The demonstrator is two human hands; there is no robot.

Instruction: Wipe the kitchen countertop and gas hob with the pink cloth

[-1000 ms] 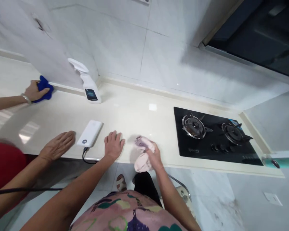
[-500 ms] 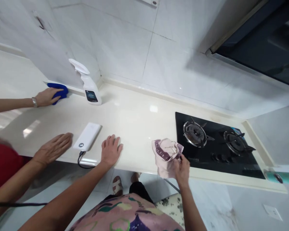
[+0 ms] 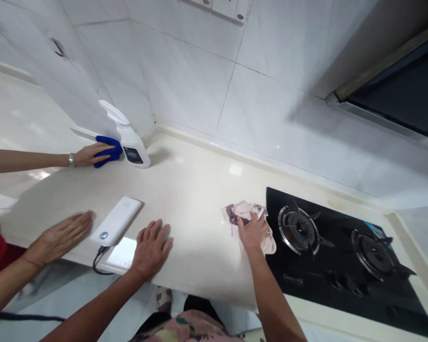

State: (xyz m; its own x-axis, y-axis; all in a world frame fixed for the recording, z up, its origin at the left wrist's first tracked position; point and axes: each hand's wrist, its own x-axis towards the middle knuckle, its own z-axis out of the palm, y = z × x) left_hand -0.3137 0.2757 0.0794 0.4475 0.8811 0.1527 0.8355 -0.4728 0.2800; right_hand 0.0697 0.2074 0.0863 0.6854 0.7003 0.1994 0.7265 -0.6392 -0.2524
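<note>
Item: one pale pink cloth [image 3: 248,210] with a purple-patterned edge, crumpled and bunched, lying on the cream stone countertop [image 3: 196,190] just beside the black glass hob [image 3: 299,289], gathered under my right hand [image 3: 252,232]. Item: my left hand [image 3: 151,249], bare, palm down, fingers spread, resting flat on the countertop, holding nothing.

Nothing is legible; the brand mark [image 3: 292,279] on the gas hob [image 3: 328,304] is blurred.

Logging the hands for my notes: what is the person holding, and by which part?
The right hand has a pink cloth under its palm and fingers, at the cloth's middle, on the counter. The left hand holds nothing.
</note>
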